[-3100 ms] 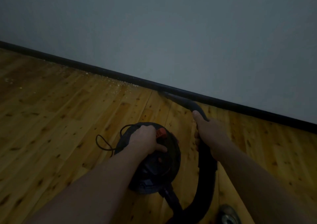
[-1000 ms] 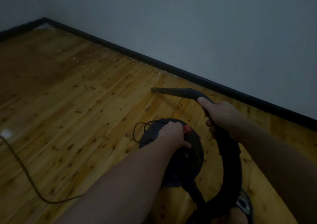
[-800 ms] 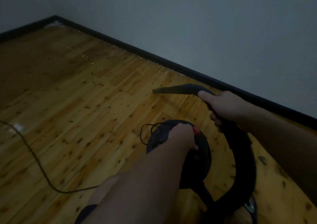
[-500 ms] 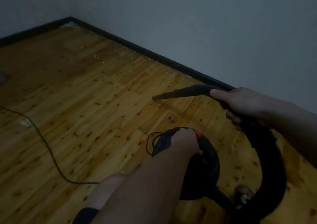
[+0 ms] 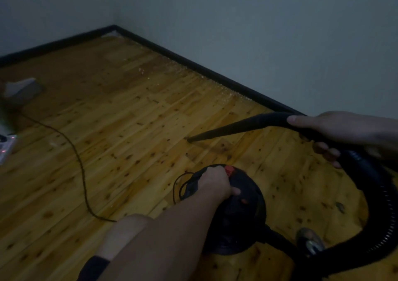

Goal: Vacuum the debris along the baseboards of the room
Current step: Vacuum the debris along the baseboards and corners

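Head view: one black vacuum [image 5: 234,214] sits on the wood floor [image 5: 120,143] near the right wall, its ribbed hose [image 5: 385,222] looping round to the right. The left hand [image 5: 215,186] grips the handle on top of the vacuum, fingers curled round it beside a red switch [image 5: 229,169]. The right hand [image 5: 338,130] holds the hose where it joins the one tapered nozzle [image 5: 228,129], thumb laid along the top and fingers wrapped beneath. The nozzle tip points left, low over the floor and well apart from the black baseboard [image 5: 193,65].

Pale debris [image 5: 193,80] lies scattered in a strip along the right baseboard, from just ahead of the nozzle toward the far corner, with a few flecks further out on the boards. Open floor stretches from the nozzle to that corner.

One thin cord [image 5: 79,162] snakes across the floor from the left edge to the near middle. A blurred pale object [image 5: 21,88] lies by the left baseboard, and a white power strip [image 5: 6,145] at the left edge. No writing is readable.
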`<state>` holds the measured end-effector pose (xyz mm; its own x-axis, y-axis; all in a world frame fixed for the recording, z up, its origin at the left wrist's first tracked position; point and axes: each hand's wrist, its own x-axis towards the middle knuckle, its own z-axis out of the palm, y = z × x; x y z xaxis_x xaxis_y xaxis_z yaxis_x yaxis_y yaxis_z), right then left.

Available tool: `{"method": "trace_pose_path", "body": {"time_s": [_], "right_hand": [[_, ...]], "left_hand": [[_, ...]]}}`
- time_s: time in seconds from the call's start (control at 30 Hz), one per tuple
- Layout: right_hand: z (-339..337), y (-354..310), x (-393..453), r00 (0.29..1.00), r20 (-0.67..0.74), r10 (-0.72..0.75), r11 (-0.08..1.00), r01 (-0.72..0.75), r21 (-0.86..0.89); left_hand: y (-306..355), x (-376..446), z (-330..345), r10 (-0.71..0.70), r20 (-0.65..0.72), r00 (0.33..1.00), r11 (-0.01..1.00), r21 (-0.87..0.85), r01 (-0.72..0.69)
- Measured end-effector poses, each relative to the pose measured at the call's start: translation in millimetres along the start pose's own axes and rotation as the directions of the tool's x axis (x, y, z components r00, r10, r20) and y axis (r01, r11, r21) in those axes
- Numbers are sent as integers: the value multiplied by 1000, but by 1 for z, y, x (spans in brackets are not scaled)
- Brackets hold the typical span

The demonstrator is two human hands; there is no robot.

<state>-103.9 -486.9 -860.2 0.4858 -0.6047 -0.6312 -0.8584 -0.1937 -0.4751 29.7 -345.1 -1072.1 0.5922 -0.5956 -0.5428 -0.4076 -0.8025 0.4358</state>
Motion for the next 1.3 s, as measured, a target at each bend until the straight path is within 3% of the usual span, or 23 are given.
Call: {"method": "trace_pose_path", "body": {"time_s": [0.43,0.9,1.3], "right_hand": [[1,7,-37,998,56,18,999,-15,-42],[28,33,-28,999,42,-14,999,12,43],[88,64,40,996,-84,18,943,11,333]], "left_hand": [[-20,-39,23,-72,-84,994,990,-128,61],[-17,-55,35,-15,-81,997,994,-109,6],[-12,-11,23,83,-25,996,985,151,-78]]}}
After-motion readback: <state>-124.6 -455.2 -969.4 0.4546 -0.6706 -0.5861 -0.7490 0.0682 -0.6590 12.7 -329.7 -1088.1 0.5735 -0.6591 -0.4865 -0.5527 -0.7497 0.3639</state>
